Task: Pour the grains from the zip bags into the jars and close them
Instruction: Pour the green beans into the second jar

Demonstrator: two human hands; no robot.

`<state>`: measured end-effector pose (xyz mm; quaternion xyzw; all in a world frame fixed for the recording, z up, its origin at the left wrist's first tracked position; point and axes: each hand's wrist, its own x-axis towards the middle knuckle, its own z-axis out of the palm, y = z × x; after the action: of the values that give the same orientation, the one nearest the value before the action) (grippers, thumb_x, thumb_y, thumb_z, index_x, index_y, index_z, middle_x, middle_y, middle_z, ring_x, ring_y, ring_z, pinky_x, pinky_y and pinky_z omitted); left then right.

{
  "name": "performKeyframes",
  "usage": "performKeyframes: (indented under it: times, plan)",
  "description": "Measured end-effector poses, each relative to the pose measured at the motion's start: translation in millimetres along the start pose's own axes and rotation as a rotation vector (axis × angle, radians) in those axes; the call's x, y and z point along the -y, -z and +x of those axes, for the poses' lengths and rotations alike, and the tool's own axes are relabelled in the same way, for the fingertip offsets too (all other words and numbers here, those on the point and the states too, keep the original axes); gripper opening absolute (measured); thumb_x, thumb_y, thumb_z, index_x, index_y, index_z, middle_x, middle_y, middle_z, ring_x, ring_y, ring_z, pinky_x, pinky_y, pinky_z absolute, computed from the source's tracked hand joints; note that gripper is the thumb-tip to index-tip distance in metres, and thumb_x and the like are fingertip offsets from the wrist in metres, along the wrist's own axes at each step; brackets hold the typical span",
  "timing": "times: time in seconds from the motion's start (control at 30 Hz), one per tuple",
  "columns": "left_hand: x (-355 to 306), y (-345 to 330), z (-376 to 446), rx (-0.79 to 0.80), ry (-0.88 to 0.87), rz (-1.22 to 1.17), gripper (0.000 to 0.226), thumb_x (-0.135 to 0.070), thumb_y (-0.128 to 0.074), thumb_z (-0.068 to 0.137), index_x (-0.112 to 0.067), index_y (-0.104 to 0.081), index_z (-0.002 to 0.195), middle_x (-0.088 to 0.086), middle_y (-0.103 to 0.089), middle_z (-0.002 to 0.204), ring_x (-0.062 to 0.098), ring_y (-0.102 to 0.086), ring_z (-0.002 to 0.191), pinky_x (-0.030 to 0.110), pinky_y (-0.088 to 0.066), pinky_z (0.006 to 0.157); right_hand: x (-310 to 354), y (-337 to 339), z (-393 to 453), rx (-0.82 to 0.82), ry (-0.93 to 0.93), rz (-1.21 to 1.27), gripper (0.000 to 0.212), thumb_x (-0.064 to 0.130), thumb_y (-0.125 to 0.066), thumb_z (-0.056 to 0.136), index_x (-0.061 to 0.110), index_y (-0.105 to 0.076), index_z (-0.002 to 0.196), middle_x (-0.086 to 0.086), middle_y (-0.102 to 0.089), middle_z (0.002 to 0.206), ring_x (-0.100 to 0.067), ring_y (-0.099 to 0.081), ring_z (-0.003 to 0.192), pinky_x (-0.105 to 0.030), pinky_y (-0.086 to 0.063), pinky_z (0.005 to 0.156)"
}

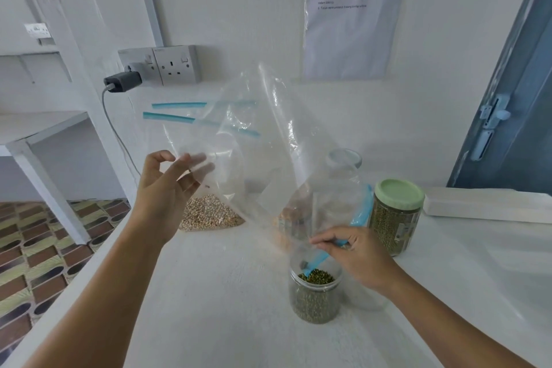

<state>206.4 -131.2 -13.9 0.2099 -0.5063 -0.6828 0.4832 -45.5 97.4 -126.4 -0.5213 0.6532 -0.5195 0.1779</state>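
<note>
The pouring step looks all but done for this bag: the clear zip bag [268,140] is held upended and appears empty, its blue-zip mouth down at the open jar [315,293], which stands on the table [209,308] nearly full of green grains. The left hand [167,185] is raised with fingers fairly straight against the bag's upper corner, steadying it, while the right hand [355,254] pinches the blue zip edge just above the jar rim. Behind stand a closed green-lidded jar [395,215], an empty clear jar [343,185] and another bag of pale grains [209,213]. Next, I judge, the bag wants lifting clear and this jar needs a lid, though none is visible nearby.
</note>
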Motion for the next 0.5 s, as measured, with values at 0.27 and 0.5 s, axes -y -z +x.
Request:
performKeyframes:
  times: [0.27,0.5]
  plan:
    - [-5.9,-8.1,-1.2,-0.047,-0.094,0.090,0.021,-0.017,-0.067,0.097,-0.022,-0.056,0.115,0.012,-0.077,0.116,0.032,-0.073,0.112,0.047,-0.046,0.112,-0.5,0.5,1.5,0.007,-0.001,0.014,0.019,0.009,-0.078,0.091,0.024,-0.084,0.101,0.015,-0.080,0.099,-0.005,-0.073,0.102,-0.026,-0.057,0.095]
    - [-6.6,-8.6,0.9,-0.011,-0.067,0.095,0.031,-0.017,-0.056,0.105,-0.009,-0.059,0.135,0.014,-0.075,0.120,0.036,-0.073,0.111,0.054,-0.044,0.114,-2.7,-0.5,1.4,0.011,0.015,-0.004,0.020,0.006,-0.077,0.091,0.021,-0.084,0.101,0.014,-0.080,0.098,-0.006,-0.074,0.101,-0.025,-0.058,0.093]
